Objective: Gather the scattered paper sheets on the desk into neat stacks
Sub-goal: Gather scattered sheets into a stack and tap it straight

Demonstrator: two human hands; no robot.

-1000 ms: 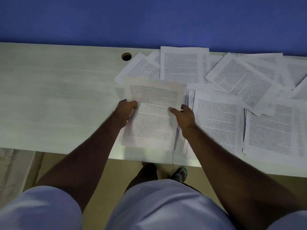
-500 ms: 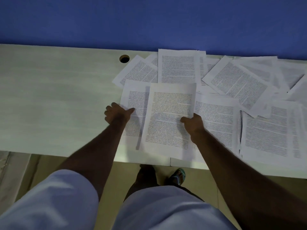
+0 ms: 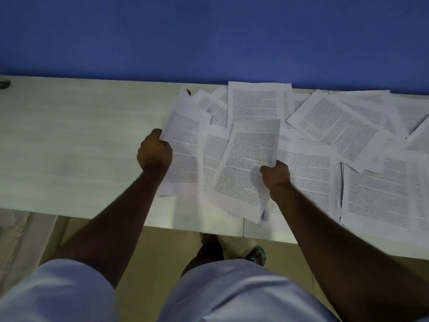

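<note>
Left hand (image 3: pixel 155 151) lifted sheet (image 3: pixel 183 145), cable hole (image 3: pixel 187 91) half-hidden

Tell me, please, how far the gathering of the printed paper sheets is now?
Early stage. No neat stack shows yet. The left hand grips one white printed sheet; the right hand pinches another tilted printed sheet. Many overlapping loose sheets still lie scattered on the pale wooden desk.
</note>
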